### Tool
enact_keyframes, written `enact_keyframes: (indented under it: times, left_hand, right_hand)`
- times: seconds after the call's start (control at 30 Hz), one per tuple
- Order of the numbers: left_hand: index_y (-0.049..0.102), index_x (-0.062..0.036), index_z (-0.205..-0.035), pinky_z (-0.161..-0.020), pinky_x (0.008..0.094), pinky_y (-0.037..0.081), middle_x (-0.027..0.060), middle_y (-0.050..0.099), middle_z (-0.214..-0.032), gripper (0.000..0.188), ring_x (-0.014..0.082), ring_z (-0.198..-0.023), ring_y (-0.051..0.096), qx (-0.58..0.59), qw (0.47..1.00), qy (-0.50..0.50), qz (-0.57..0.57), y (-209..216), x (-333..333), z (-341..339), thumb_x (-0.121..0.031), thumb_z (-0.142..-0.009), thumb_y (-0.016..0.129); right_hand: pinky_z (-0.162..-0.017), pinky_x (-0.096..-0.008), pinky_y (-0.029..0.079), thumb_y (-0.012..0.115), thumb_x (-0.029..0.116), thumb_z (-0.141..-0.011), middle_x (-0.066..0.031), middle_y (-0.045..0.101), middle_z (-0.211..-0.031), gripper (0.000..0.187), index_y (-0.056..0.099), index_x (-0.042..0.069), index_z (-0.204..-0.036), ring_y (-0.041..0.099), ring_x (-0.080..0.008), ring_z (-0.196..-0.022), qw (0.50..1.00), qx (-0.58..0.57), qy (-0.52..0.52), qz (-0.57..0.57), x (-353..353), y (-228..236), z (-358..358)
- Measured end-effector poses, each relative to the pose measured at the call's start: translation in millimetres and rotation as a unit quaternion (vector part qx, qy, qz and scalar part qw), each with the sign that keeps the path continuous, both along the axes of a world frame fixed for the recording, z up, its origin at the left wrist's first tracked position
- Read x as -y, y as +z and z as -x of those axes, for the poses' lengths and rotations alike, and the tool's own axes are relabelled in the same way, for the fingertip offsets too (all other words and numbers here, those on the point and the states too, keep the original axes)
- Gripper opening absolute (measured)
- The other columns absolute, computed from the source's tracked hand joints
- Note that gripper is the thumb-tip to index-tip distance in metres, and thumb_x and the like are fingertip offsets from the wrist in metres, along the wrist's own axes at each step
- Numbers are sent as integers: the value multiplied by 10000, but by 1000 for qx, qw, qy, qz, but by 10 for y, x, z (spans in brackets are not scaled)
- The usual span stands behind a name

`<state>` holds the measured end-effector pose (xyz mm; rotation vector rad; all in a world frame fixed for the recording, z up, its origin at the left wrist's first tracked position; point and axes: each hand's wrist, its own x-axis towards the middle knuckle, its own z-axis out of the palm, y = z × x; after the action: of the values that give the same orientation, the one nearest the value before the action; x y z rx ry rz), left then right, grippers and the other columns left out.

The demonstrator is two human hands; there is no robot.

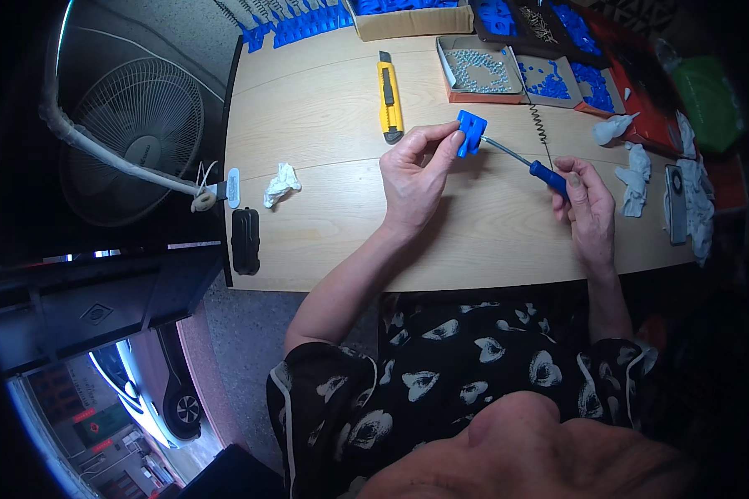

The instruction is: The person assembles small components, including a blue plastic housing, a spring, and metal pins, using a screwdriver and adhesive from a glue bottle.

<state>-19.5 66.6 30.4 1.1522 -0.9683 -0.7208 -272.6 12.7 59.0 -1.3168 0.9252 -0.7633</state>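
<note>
Above the middle of the table, my left hand (420,170) pinches a small blue plastic part (472,133) between thumb and fingers. My right hand (589,204) is closed round the blue handle of a screwdriver (548,176). Its metal shaft points up and left, and the tip meets the right side of the blue part; whether it sits in a screw is too small to tell. A thin coiled black wire or spring (538,125) runs down behind the screwdriver toward my right hand. Beyond my left hand lies a yellow utility knife (389,98).
Along the back stand a box of small metal pieces (443,76), trays of small blue parts (545,101) and a carton of blue parts (412,25). Crumpled white paper (282,185) and a black case (245,241) lie left. A phone (675,204) rests right. A fan (141,141) stands beyond the left edge.
</note>
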Motion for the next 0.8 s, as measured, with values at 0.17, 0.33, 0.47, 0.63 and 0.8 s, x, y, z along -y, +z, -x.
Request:
enact_keyframes:
  times: [0.17, 0.33, 0.47, 0.63, 0.8]
  left_hand:
    - [709, 25, -1103, -808, 236, 547, 90, 712, -974, 204, 99, -879, 665, -13, 1000, 0, -4, 4, 16, 1, -84, -930, 702]
    - [699, 27, -1119, -811, 239, 553, 95, 712, -981, 223, 103, -885, 669, -6, 1000, -13, 2, 10, 6, 28, -96, -933, 702]
    - [697, 26, -1123, -812, 243, 556, 100, 713, -996, 227, 110, -900, 673, -15, 1000, -18, 0, -2, 8, 5, -100, -934, 701]
    - [706, 12, -1111, -823, 257, 567, 80, 713, -1002, 210, 115, -908, 678, -48, 998, -32, -7, 15, 0, -17, -114, -944, 691]
    - [705, 17, -1115, -813, 253, 571, 88, 714, -997, 205, 115, -901, 681, -26, 999, -39, 2, -13, 3, -10, -105, -953, 675]
  right_hand:
    - [-742, -209, 433, 535, 162, -1027, -18, 561, -899, 258, 541, -25, -1205, 509, -64, -804, 983, -7, -53, 176, -53, -17, -153]
    - [-760, -211, 429, 594, 198, -996, -15, 561, -902, 319, 533, -25, -1215, 510, -64, -783, 994, -49, -32, 94, 8, 17, -27]
    - [-770, -211, 423, 627, 210, -973, -17, 558, -910, 358, 527, -28, -1220, 507, -65, -781, 998, -20, -15, 53, 19, 42, -50]
    - [-757, -208, 413, 647, 209, -962, -17, 556, -892, 369, 529, -29, -1218, 503, -64, -775, 994, -4, -5, 107, 39, 9, -71]
    - [-767, -209, 409, 639, 167, -947, -25, 538, -993, 383, 506, -25, -1251, 493, -60, -836, 993, -68, 8, 92, 107, -78, 75]
